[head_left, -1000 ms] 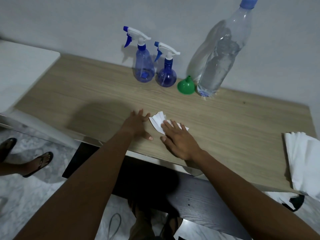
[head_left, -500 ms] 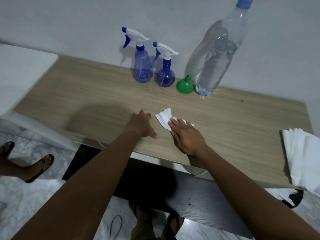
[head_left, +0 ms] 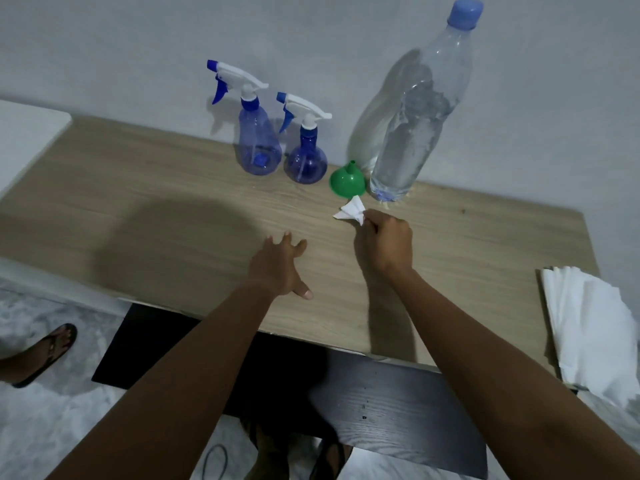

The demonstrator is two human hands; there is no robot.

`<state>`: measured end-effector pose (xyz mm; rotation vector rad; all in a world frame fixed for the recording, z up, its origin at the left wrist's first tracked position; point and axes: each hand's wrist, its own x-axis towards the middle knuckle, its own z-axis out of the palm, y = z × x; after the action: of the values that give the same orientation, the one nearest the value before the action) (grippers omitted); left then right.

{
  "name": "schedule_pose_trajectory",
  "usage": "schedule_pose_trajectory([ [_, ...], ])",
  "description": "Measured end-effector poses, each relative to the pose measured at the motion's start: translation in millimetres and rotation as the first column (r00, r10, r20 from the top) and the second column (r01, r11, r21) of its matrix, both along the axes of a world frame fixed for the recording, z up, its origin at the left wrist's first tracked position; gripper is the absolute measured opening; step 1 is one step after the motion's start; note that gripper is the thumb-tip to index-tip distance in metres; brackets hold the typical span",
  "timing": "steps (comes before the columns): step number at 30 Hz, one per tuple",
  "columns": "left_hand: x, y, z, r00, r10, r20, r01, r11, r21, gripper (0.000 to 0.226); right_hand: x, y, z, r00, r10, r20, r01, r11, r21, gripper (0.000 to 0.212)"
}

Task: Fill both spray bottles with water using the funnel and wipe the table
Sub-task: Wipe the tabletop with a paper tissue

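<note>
The right hand (head_left: 384,242), earlier flat, now pinches the crumpled white tissue (head_left: 351,212), perhaps lifted, beside the green conical funnel (head_left: 346,181); left hand (head_left: 282,268) splayed on the wood-grain table (head_left: 138,202).

The left forearm (head_left: 180,375) and right forearm (head_left: 485,341) are bare all the way to the lower edge of the frame. The left hand (head_left: 280,268) and right hand (head_left: 384,244) are bare too; the left thumb ends in a short nail. At bottom centre, dimly seen, two feet (head_left: 266,455) wear dark thong sandals (head_left: 329,459).
</note>
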<state>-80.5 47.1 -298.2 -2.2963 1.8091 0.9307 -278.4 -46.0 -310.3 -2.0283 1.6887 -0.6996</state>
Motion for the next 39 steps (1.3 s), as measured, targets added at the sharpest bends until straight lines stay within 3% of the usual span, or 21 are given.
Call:
schedule_pose_trajectory([
  [3, -1, 0, -2, 1.000, 0.007, 0.013, -0.007, 1.000, -0.007, 0.123, 7, -4, -9, 0.991, 0.076, -0.107, -0.078, 0.997, -0.019, 0.019],
  [6, -1, 0, -2, 1.000, 0.016, 0.004, -0.016, 1.000, 0.002, 0.123, 13, 3, -17, 0.967, 0.173, -0.189, -0.183, 0.982, -0.040, 0.031],
  [10, -2, -1, -2, 1.000, 0.004, 0.018, -0.005, 1.000, 0.016, 0.122, 20, 6, -23, 0.925, 0.296, -0.240, -0.293, 0.955, 0.047, 0.046],
  [14, -2, 0, -1, 1.000, 0.021, 0.001, -0.021, 1.000, -0.008, 0.123, 29, 17, -19, 0.879, 0.414, -0.238, -0.396, 0.910, 0.121, 0.041],
  [17, 1, 9, -1, 0.995, 0.050, -0.086, -0.057, 0.995, -0.079, 0.120, 24, 22, -19, 0.895, 0.387, -0.222, -0.365, 0.921, 0.132, 0.041],
  [20, 22, 23, -1, 0.985, 0.116, -0.128, -0.134, 0.981, -0.140, 0.103, 22, 26, -16, 0.914, 0.335, -0.229, -0.329, 0.942, 0.064, 0.034],
  [23, 65, 35, 8, 0.978, 0.197, -0.067, -0.204, 0.972, -0.117, 0.096, 39, 25, -7, 0.939, 0.261, -0.223, -0.262, 0.965, 0.024, 0.021],
  [26, 115, 41, 20, 0.973, 0.231, 0.003, -0.230, 0.970, -0.082, 0.095, 74, 25, 2, 0.962, 0.258, -0.083, -0.255, 0.966, 0.047, 0.018],
  [30, 152, 42, 25, 0.984, 0.169, 0.063, -0.171, 0.985, 0.018, 0.106, 133, 17, 9, 0.964, 0.264, 0.020, -0.264, 0.965, 0.007, 0.018],
  [35, 160, 49, 12, 0.989, 0.144, 0.020, -0.145, 0.988, 0.056, 0.111, 171, -8, 5, 0.993, 0.120, -0.008, -0.120, 0.993, -0.008, 0.021],
  [39, 163, 51, 8, 0.983, 0.181, -0.022, -0.181, 0.984, -0.002, 0.113, 193, 0, -12, 0.978, 0.166, -0.127, -0.167, 0.986, 0.007, 0.016],
])
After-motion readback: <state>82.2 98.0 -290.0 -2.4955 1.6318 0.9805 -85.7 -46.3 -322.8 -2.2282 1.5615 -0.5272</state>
